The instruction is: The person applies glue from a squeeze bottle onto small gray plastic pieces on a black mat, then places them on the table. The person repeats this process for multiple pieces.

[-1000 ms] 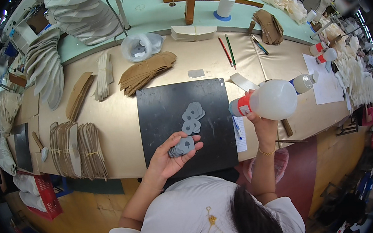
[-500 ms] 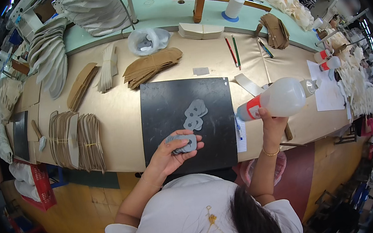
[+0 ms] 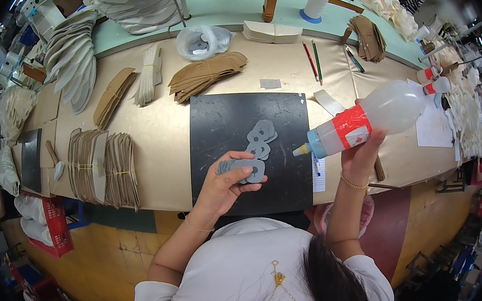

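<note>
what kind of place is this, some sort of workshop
Most likely a shoe or leather-goods workshop: bundled stacks of tan cut pieces cover the beige workbench, flat grey cut-out shapes lie on a black work mat, and the right hand holds a translucent plastic glue bottle.

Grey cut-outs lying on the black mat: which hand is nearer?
Left. The left hand, holding a grey stack, sits just below the grey cut-outs; the right hand grips the squeeze bottle farther right.

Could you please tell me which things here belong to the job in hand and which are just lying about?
In use: stack of grey flat cut-out pieces, translucent plastic squeeze bottle with red label, black rectangular mat.

Lying about: tan cardboard bundles, red and green pencils, crumpled clear plastic bag.
</note>
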{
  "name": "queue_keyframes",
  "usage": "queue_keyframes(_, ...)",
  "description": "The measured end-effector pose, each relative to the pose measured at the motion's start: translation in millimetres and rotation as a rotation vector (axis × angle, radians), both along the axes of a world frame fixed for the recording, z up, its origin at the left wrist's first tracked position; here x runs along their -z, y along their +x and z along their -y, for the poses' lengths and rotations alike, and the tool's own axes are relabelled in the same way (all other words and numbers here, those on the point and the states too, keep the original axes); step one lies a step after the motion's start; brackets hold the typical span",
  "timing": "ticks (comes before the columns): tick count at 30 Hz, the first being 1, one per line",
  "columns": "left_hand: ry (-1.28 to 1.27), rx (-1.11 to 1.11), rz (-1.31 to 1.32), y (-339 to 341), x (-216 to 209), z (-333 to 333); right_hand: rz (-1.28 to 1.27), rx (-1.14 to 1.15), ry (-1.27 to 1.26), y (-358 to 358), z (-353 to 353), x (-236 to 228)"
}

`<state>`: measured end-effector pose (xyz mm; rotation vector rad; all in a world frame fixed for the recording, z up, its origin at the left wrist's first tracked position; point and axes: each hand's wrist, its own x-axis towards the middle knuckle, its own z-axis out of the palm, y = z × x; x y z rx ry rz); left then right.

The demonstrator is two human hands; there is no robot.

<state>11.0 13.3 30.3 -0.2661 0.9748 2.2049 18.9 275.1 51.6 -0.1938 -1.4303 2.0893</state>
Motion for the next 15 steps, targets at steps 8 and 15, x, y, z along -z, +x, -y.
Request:
queue_keyframes(8,-0.161,0.035,-0.150,0.1,-9.9,-1.5,-0.013,-0.146,-0.353,-24.0,9.1,-3.7)
queue_keyframes(15,-0.171,0.056,-0.108,-0.4,-10.5,-0.6,0.009,-0.179,-0.464,-38.7,8.9,-15.4)
